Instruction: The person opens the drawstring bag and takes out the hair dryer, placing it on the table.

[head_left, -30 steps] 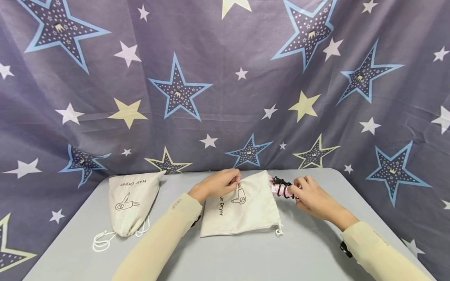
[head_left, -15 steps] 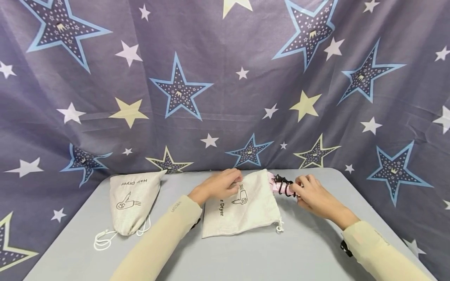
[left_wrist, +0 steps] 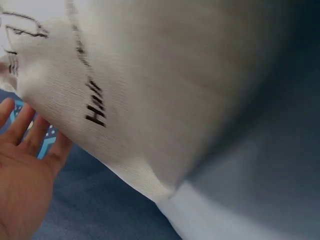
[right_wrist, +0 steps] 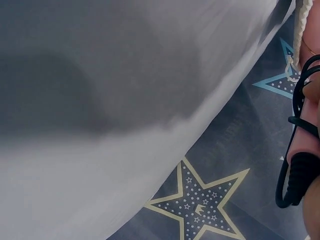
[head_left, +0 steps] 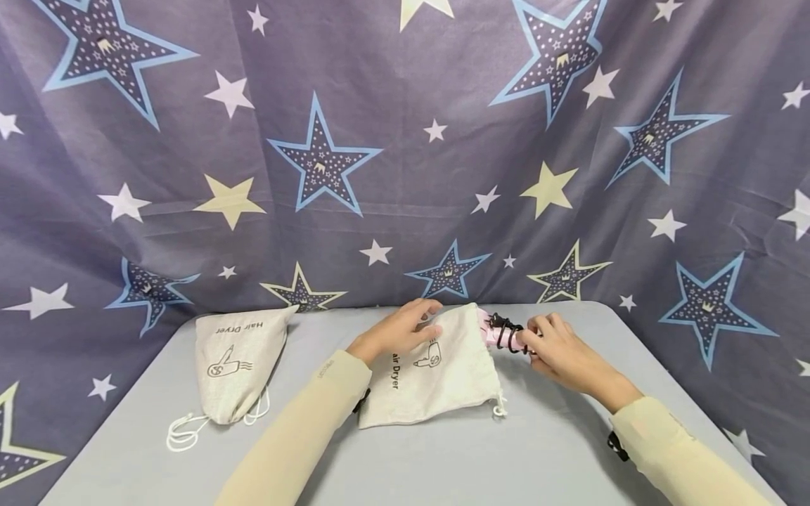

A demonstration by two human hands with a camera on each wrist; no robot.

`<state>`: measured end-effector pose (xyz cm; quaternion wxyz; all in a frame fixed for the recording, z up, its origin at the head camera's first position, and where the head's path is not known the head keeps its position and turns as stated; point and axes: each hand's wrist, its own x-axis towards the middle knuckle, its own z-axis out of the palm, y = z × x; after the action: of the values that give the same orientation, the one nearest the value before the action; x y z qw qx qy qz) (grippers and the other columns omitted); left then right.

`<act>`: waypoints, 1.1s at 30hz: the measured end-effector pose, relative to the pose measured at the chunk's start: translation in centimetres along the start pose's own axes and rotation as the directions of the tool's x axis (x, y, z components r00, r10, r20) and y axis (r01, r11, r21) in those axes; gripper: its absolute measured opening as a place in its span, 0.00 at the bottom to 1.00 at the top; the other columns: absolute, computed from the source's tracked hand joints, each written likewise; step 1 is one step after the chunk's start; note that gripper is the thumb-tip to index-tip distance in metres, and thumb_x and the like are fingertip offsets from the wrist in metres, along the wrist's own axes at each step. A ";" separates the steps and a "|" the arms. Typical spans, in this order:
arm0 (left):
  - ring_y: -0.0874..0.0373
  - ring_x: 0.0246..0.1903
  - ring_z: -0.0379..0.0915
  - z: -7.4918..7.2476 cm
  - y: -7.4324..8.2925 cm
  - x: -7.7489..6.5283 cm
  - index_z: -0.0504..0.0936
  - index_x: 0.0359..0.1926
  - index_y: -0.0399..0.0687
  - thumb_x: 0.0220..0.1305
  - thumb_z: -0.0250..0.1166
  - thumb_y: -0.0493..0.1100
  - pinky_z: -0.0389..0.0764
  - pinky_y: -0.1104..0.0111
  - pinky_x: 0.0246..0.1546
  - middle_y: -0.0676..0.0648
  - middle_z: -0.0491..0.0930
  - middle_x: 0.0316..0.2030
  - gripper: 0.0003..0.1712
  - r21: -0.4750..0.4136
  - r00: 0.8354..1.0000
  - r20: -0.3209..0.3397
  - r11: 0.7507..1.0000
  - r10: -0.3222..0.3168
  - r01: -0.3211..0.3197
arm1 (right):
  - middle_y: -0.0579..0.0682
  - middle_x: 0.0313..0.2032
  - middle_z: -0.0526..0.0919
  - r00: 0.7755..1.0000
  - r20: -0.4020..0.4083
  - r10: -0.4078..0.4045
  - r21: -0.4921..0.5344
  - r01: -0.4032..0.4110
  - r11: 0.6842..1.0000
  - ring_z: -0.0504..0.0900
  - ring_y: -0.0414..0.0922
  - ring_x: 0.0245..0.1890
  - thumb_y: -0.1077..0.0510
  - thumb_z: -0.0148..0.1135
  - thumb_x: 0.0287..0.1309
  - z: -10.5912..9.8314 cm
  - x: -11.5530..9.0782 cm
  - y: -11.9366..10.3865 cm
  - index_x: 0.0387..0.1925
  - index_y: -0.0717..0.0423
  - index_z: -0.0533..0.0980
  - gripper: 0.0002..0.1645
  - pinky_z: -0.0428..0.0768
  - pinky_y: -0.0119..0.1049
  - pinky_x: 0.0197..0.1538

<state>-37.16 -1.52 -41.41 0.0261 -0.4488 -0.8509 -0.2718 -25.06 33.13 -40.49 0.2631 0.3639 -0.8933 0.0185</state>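
Note:
A pink hair dryer [head_left: 491, 337], its black cord [head_left: 510, 336] wound round the handle, sticks out of the right-hand mouth of a cream cloth bag [head_left: 443, 393]. The rest of it is hidden inside. My right hand [head_left: 563, 355] grips the handle's outer end; in the right wrist view the pink handle [right_wrist: 303, 137] and black cord sleeve show at the right edge. My left hand [head_left: 399, 329] lies at the bag's far left side. In the left wrist view its fingers [left_wrist: 35, 135] are extended and spread along the bag's edge, holding nothing.
A second cream bag [head_left: 240, 358], printed "Hair Dryer", lies at the left of the grey table [head_left: 392, 467], white drawstrings [head_left: 183, 436] trailing towards the front. A purple curtain [head_left: 392, 176] with stars stands right behind the table's far edge.
My left hand's fingers have gone from curled in to spread apart. The bag and the hair dryer have shifted only slightly. My right hand keeps its grip on the handle.

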 end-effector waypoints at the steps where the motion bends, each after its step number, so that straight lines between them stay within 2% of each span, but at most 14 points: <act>1: 0.53 0.55 0.74 0.0 0.0 0.2 0.72 0.65 0.43 0.75 0.60 0.50 0.76 0.62 0.57 0.44 0.75 0.56 0.24 -0.037 1.000 -0.009 0.999 0.002 -0.002 | 0.49 0.42 0.72 1.000 -0.002 -0.002 0.001 0.002 1.000 0.66 0.50 0.41 0.65 0.66 0.48 0.0 0.0 0.0 0.44 0.46 0.72 0.21 0.67 0.45 0.42; 3: 0.54 0.52 0.76 0.0 0.1 0.6 0.74 0.61 0.42 0.74 0.62 0.46 0.78 0.62 0.54 0.44 0.77 0.52 0.21 -0.093 0.999 -0.028 0.995 0.022 -0.025 | 0.49 0.42 0.72 1.000 -0.005 -0.006 0.001 0.006 1.000 0.67 0.50 0.41 0.65 0.66 0.48 0.0 0.1 0.0 0.44 0.46 0.72 0.21 0.67 0.46 0.43; 5: 0.55 0.48 0.75 -0.1 0.4 0.9 0.75 0.55 0.44 0.71 0.65 0.44 0.77 0.61 0.53 0.47 0.77 0.48 0.17 -0.091 0.997 -0.056 0.995 0.044 -0.049 | 0.49 0.42 0.71 1.000 -0.002 -0.005 0.002 0.005 1.000 0.67 0.51 0.41 0.65 0.66 0.48 -0.1 0.1 -0.1 0.44 0.47 0.72 0.21 0.68 0.46 0.43; 11: 0.56 0.51 0.71 0.0 0.9 1.6 0.73 0.53 0.46 0.58 0.68 0.41 0.71 0.65 0.58 0.50 0.75 0.47 0.22 -0.053 0.993 -0.072 0.993 0.098 -0.102 | 0.49 0.42 0.72 1.000 0.001 -0.007 0.002 0.007 1.000 0.67 0.51 0.41 0.65 0.66 0.48 -0.2 0.4 -0.3 0.44 0.46 0.72 0.21 0.68 0.46 0.43; 15: 0.55 0.47 0.73 0.2 1.1 1.8 0.73 0.50 0.44 0.56 0.68 0.39 0.75 0.67 0.52 0.48 0.75 0.44 0.20 -0.086 0.991 -0.077 0.989 0.113 -0.119 | 0.50 0.42 0.72 1.000 0.000 -0.018 0.000 0.018 1.000 0.66 0.50 0.41 0.65 0.66 0.47 -0.1 0.5 -0.4 0.44 0.46 0.72 0.22 0.67 0.45 0.43; 20: 0.57 0.36 0.74 0.4 1.3 2.0 0.74 0.42 0.44 0.59 0.64 0.36 0.76 0.69 0.40 0.50 0.76 0.35 0.11 -0.103 0.990 -0.085 0.987 0.111 -0.120 | 0.50 0.42 0.72 1.000 -0.006 -0.020 -0.002 0.020 1.000 0.66 0.51 0.41 0.65 0.65 0.47 0.0 0.5 -0.4 0.43 0.47 0.72 0.21 0.67 0.46 0.42; 24: 0.61 0.32 0.71 0.6 1.4 2.1 0.74 0.36 0.47 0.60 0.60 0.35 0.74 0.71 0.35 0.52 0.74 0.31 0.04 -0.046 0.988 -0.084 0.990 0.130 -0.134 | 0.50 0.42 0.72 1.000 0.005 -0.018 -0.009 0.018 1.000 0.67 0.51 0.41 0.65 0.65 0.48 0.1 0.5 -0.4 0.44 0.47 0.72 0.21 0.68 0.46 0.43; 28: 0.63 0.30 0.68 0.8 1.4 2.0 0.72 0.33 0.53 0.60 0.59 0.33 0.71 0.72 0.32 0.54 0.71 0.29 0.09 0.030 0.985 -0.088 0.989 0.147 -0.145 | 0.51 0.43 0.72 1.000 0.012 -0.015 -0.010 0.015 1.000 0.67 0.52 0.41 0.65 0.65 0.49 0.1 0.5 -0.3 0.44 0.47 0.72 0.20 0.68 0.46 0.43; 33: 0.64 0.32 0.67 0.9 1.4 1.8 0.70 0.34 0.54 0.58 0.60 0.33 0.71 0.72 0.35 0.55 0.69 0.31 0.10 0.114 0.981 -0.090 0.980 0.174 -0.164 | 0.51 0.43 0.72 1.000 0.012 -0.016 -0.009 0.016 1.000 0.67 0.52 0.41 0.65 0.65 0.49 0.1 0.4 -0.4 0.44 0.47 0.72 0.20 0.68 0.46 0.43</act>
<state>-36.94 0.88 -41.02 0.1152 -0.5034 -0.8205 -0.2452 -25.12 32.55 -40.43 0.2594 0.3699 -0.8921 0.0103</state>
